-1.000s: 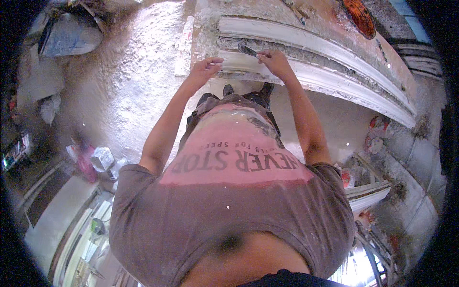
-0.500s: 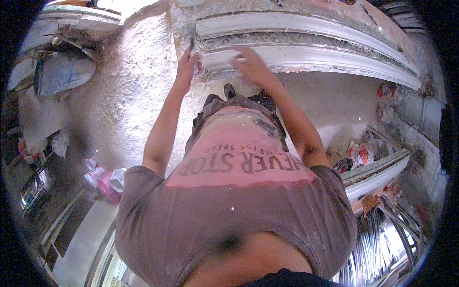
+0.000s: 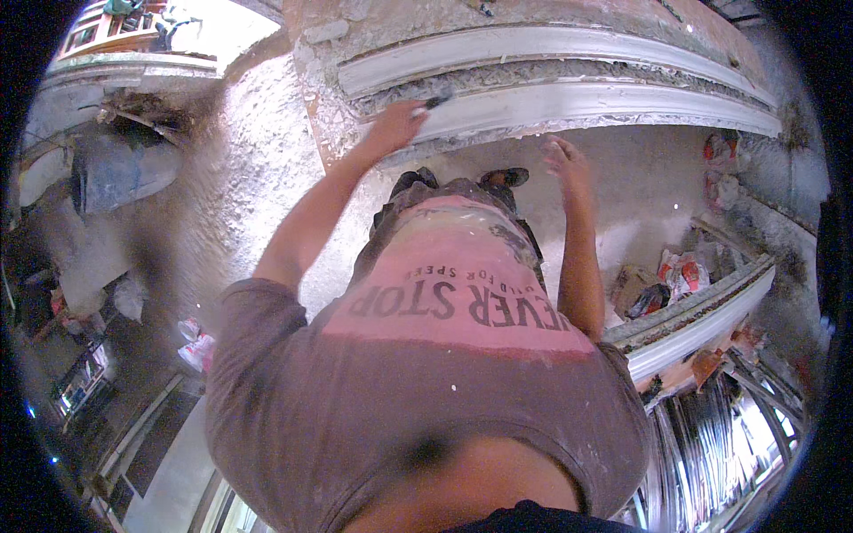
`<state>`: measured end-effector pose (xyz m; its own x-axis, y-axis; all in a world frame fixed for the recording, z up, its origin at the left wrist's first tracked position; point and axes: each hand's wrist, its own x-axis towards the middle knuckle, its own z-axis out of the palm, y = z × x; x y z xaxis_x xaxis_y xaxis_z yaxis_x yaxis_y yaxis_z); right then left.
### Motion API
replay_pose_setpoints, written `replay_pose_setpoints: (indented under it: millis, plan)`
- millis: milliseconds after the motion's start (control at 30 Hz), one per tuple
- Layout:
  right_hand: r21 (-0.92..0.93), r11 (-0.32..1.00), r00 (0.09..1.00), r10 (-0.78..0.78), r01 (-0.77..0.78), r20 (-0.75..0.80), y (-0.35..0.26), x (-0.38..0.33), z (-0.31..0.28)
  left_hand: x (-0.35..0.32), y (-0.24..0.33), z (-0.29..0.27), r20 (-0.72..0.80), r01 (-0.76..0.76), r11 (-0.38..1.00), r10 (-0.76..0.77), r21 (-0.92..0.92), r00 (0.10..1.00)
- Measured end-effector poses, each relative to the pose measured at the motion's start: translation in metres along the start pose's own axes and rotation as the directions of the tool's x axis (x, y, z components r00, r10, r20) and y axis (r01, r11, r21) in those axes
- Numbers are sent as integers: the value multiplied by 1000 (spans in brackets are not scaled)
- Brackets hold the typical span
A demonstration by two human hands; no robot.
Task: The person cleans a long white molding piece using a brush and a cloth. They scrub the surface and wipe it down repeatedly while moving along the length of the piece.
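Two long white moulded strips, perhaps plaster cornices, lie side by side in front of me. Rough grey material fills the gap between the far strip (image 3: 515, 46) and the near strip (image 3: 604, 99). My left hand (image 3: 395, 129) is closed on a small dark tool (image 3: 438, 99) over the left part of the near strip. Blur hides what kind of tool it is. Just off the near strip's front edge is my right hand (image 3: 569, 162), its fingers loosely bent and apart, with nothing visible in it.
Rough whitish ground (image 3: 258, 160) spreads to the left, with a bluish container (image 3: 129, 173) beyond it. On the right, another white strip (image 3: 702, 324) lies near red-and-white bags (image 3: 682, 274). My shoe (image 3: 506, 177) is close to the near strip.
My left hand has moved right with the dark tool, from the strips' left end onto the near strip. My right hand has gone right and back, off the strip.
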<state>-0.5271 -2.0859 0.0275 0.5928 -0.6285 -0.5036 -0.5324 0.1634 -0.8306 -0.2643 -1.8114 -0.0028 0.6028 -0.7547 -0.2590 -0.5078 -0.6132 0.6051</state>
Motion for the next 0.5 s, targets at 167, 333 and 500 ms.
replay_pose_setpoints:
  millis: [167, 333, 500]
  plan:
    - [-110, 992, 988, -45, 61, 147, -31, 10, 26, 41, 54, 12, 14, -21, 999, 21, 35, 1000]
    - [-57, 996, 992, -68, 75, 108, -2, 20, 9, -25, -21, -48, 62, -35, 995, 29, 95, 998]
    - [29, 998, 998, 59, -59, -1, 21, 8, -16, -61, -34, -73, 48, 47, 995, -51, 92, 998]
